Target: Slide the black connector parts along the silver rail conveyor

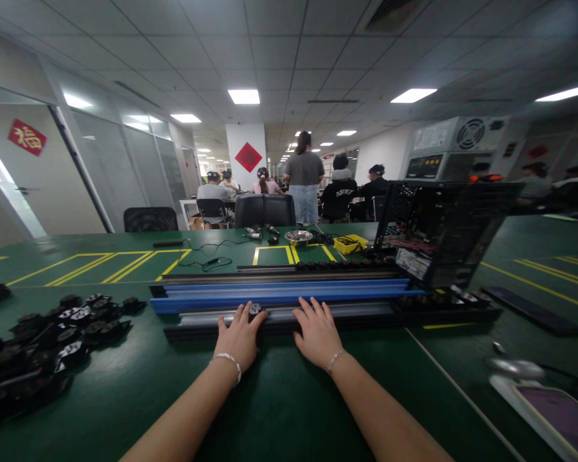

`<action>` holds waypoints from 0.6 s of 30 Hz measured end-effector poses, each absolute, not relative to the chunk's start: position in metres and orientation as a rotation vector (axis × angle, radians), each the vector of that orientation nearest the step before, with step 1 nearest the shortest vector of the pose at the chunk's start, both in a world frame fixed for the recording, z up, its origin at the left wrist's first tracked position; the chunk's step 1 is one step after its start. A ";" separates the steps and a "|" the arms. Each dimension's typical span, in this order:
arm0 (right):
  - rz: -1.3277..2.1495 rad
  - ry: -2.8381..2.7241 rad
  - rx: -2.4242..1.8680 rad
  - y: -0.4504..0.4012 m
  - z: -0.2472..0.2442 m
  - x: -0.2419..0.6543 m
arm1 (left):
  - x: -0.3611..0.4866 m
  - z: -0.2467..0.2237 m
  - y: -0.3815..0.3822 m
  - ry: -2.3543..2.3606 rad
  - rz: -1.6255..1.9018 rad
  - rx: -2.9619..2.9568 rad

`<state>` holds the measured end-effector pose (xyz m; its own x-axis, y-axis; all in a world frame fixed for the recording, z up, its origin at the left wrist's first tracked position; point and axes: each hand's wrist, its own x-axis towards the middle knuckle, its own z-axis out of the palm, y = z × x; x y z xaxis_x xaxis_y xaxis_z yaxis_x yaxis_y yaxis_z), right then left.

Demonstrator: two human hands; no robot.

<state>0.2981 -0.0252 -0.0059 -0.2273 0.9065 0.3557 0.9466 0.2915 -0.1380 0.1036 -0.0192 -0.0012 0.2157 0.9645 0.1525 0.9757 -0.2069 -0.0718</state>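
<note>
A long dark rail with a shiny silvery channel (pixel 361 312) lies crosswise on the table before me. My left hand (pixel 238 337) rests on it with fingers spread. A small black part with a pale top (pixel 256 309) sits on the channel between its thumb and forefinger; whether they grip it I cannot tell. To the right, my right hand (pixel 316 330) lies on the rail's near edge, fingers stretched out and holding nothing. Just behind is a long blue rail (pixel 289 289). Several small black parts (pixel 421 301) sit in a row at the rail's right end.
Loose black parts (pixel 67 333) are heaped at left. An open computer case (pixel 443 231), with a power supply unit (pixel 455 138) on top, stands at right. Farther back are a metal bowl (pixel 298 238) and a yellow tray (pixel 350 244). A white-framed device (pixel 549 410) lies near right. People are beyond.
</note>
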 end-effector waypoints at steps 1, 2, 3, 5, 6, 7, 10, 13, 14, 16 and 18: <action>-0.145 -2.201 -1.673 -0.025 -0.006 0.298 | 0.103 -0.002 -0.019 -1.872 -0.109 -2.320; -0.140 -2.203 -1.678 -0.025 -0.006 0.298 | 0.102 -0.002 -0.020 -1.870 -0.107 -2.314; -0.135 -2.206 -1.682 -0.025 -0.005 0.298 | 0.102 -0.002 -0.020 -1.868 -0.105 -2.309; -0.127 -2.210 -1.686 -0.025 -0.005 0.298 | 0.102 -0.003 -0.020 -1.867 -0.099 -2.300; -0.128 -2.208 -1.685 -0.025 -0.005 0.298 | 0.102 -0.003 -0.021 -1.867 -0.097 -2.294; -0.130 -2.206 -1.683 -0.025 -0.006 0.298 | 0.102 -0.003 -0.021 -1.866 -0.096 -2.290; -0.139 -2.201 -1.670 -0.025 -0.006 0.298 | 0.104 -0.002 -0.022 -1.868 -0.085 -2.281; -0.145 -2.201 -1.665 -0.025 -0.007 0.299 | 0.103 -0.001 -0.022 -1.885 -0.073 -2.281; -0.147 -2.200 -1.664 -0.025 -0.007 0.299 | 0.102 0.000 -0.022 -1.886 -0.076 -2.280; -0.148 -2.198 -1.662 -0.024 -0.008 0.299 | 0.099 0.000 -0.021 -1.875 -0.091 -2.277; -0.146 -2.198 -1.664 -0.024 -0.008 0.298 | 0.096 -0.001 -0.021 -1.864 -0.104 -2.274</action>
<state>0.2985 -0.0242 -0.0079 -0.2277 0.9058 0.3573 0.9451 0.2939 -0.1427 0.0960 -0.0207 -0.0008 0.2029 0.9626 0.1797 0.9766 -0.1856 -0.1085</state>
